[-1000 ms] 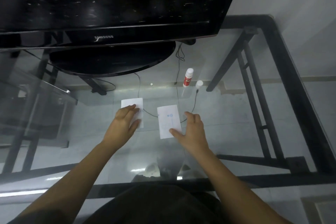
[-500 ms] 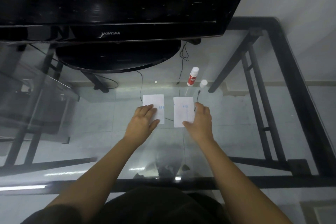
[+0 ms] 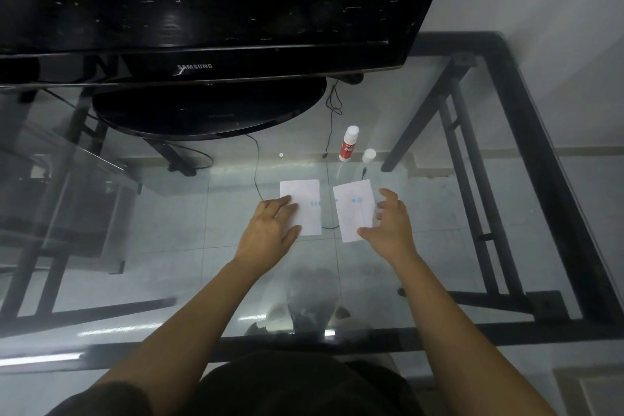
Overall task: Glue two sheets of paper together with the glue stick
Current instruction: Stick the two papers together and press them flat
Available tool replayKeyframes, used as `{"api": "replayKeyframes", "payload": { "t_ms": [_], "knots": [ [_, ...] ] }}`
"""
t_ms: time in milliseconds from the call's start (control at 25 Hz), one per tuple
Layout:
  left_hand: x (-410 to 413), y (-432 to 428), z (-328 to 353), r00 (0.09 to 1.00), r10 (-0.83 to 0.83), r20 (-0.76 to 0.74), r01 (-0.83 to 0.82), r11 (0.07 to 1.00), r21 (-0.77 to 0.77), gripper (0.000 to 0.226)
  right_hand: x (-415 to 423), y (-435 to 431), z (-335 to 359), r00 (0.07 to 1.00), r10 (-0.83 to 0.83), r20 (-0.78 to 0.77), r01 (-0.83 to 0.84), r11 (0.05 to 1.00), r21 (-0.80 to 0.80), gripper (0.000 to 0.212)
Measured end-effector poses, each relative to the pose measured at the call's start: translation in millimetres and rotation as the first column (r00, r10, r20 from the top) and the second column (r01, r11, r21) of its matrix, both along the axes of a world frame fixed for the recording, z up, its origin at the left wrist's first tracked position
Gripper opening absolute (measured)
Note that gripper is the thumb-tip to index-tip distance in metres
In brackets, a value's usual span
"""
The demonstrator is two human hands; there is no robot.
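Two small white sheets lie flat on the glass table, side by side with a narrow gap between them, not overlapping. Left sheet sits square; right sheet is tilted slightly, its near end swung right. Both carry faint blue marks.

Left hand is flat, palm down, fingers extended and pressing on the near-left part of the left sheet. Not a pinch, just holding it against the glass.

Right hand is at the right edge of the right sheet, fingers spread and curled, thumb pointing left across the sheet's near corner. Nothing grasped; whether the fingertips touch the paper or hover just above it, can't tell.

Glue stick stands upright on the glass, far of the right sheet and well apart from both hands: red label, white tip, uncapped. Its white cap stands just right of it, slightly nearer.

Black Samsung TV fills the far-left of the table on an oval stand. Thin black cables run from behind the stand toward the papers; one passes under the glass between the two sheets. Black metal frame of the table shows on the right and near edges. Tiled floor is visible through the glass.
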State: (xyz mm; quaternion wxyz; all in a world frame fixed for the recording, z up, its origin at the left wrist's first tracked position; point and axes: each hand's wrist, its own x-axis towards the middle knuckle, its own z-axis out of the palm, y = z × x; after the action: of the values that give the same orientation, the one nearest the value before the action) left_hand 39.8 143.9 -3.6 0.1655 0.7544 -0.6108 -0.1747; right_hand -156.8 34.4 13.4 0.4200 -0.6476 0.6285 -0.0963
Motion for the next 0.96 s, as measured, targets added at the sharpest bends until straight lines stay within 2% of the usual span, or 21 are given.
{"api": "replayKeyframes", "payload": {
  "t_ms": [200,320,400,480,560,600,680,800,920,960],
  "knots": [
    [-12.2,-2.1,-6.4,1.000,0.003,0.014,-0.004,1.000,0.018,0.045,-13.4,9.3,-5.2,0.995,-0.050,0.083,0.049,0.999,0.004,0.071],
    [-23.4,-4.6,-8.9,1.000,-0.008,-0.005,0.008,1.000,0.028,0.047,-15.7,18.0,-3.1,0.981,-0.099,0.168,0.105,0.994,-0.027,0.055],
    [-26.3,-3.9,-6.5,1.000,-0.006,-0.027,0.007,0.999,0.041,0.048,-16.3,25.9,-0.8,0.975,-0.078,0.208,0.107,0.986,-0.130,0.041],
    [-27.3,-5.1,1.6,0.990,0.062,-0.127,-0.064,0.998,-0.011,0.045,-14.4,33.5,3.9,0.971,-0.021,0.237,0.088,0.957,-0.277,0.032],
    [-25.0,-13.5,17.1,0.913,0.227,-0.340,-0.266,0.961,-0.074,0.031,-7.5,39.5,8.3,0.970,0.095,0.222,0.002,0.916,-0.402,0.034],
    [-23.3,-19.9,26.7,0.821,0.305,-0.484,-0.365,0.930,-0.033,0.025,-2.4,42.7,9.5,0.971,0.167,0.173,-0.074,0.891,-0.449,0.037],
    [-20.7,-30.4,42.9,0.630,0.360,-0.688,-0.412,0.906,0.097,0.025,10.4,48.4,11.2,0.960,0.274,0.056,-0.212,0.844,-0.493,0.042],
    [-19.7,-38.5,51.1,0.575,0.381,-0.724,-0.402,0.902,0.156,0.024,24.9,55.1,14.6,0.936,0.351,-0.006,-0.308,0.815,-0.491,0.047],
    [-13.5,-42.5,49.1,0.518,0.462,-0.720,-0.465,0.858,0.217,0.011,27.5,64.0,16.9,0.894,0.447,0.001,-0.420,0.841,-0.340,0.060],
    [-9.7,-42.6,47.7,0.502,0.480,-0.719,-0.470,0.850,0.239,0.011,27.2,66.0,17.5,0.900,0.433,0.059,-0.396,0.865,-0.308,0.064]
  ]
}}
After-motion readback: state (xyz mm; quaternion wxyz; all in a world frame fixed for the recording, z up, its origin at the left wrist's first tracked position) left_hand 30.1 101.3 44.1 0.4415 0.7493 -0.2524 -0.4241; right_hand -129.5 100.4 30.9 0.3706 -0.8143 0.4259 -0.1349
